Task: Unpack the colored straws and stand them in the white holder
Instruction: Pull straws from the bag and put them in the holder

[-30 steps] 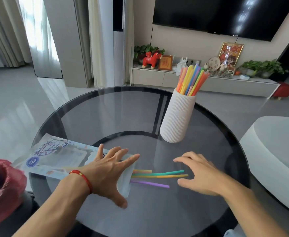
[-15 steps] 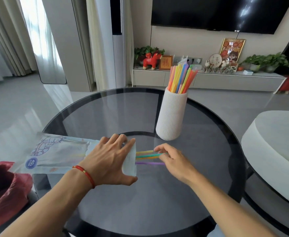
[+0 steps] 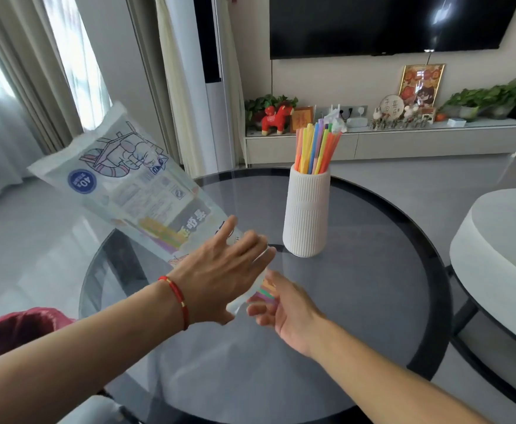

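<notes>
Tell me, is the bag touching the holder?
Apart. In the head view the bag, lifted and tilted in the left hand, ends short of the holder, with bare table glass visible between them.

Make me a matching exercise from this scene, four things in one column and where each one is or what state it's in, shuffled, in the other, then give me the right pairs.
Things:
1. straw bag
2. white holder
3. left hand
4. right hand

States:
A. stands upright on the glass table, with coloured straws in it
B. tilted up in the air, open end down
C. cupped below the bag's mouth, at the straw ends
D. grips the bag near its lower end, red bracelet on its wrist

Pairs: 1-B, 2-A, 3-D, 4-C
</notes>
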`<state>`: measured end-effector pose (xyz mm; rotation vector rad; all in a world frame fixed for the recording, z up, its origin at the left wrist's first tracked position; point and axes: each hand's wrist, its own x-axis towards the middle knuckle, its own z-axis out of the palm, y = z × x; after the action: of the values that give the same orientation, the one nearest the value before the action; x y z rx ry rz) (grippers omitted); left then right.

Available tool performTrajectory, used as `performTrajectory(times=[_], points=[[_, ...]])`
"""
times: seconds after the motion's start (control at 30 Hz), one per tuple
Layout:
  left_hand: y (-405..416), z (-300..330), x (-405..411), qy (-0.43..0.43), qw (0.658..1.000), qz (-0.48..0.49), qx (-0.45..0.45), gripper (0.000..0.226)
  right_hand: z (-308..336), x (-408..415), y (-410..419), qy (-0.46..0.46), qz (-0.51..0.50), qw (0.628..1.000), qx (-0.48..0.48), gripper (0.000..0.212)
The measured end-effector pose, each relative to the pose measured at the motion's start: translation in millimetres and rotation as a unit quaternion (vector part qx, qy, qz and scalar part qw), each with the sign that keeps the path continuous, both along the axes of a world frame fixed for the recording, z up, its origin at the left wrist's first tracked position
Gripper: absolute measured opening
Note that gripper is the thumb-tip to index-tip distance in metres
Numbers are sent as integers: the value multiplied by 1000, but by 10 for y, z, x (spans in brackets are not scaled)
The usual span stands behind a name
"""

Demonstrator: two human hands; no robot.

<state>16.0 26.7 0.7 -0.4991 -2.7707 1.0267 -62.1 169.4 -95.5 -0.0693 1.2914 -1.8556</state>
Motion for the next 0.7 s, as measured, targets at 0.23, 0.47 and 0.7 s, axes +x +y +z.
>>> performTrajectory(times=[0.23, 0.47, 0.7], points=[[-115, 41, -16, 22, 999, 38, 3, 127, 23, -110, 36, -17, -28, 997, -66, 37], [-313, 3, 50, 53, 991, 100, 74, 126, 188, -536, 390, 46, -124, 988, -78, 12], [-459, -234, 136, 47, 963, 190, 187, 139, 157, -679, 965, 107, -170, 980, -8, 10]])
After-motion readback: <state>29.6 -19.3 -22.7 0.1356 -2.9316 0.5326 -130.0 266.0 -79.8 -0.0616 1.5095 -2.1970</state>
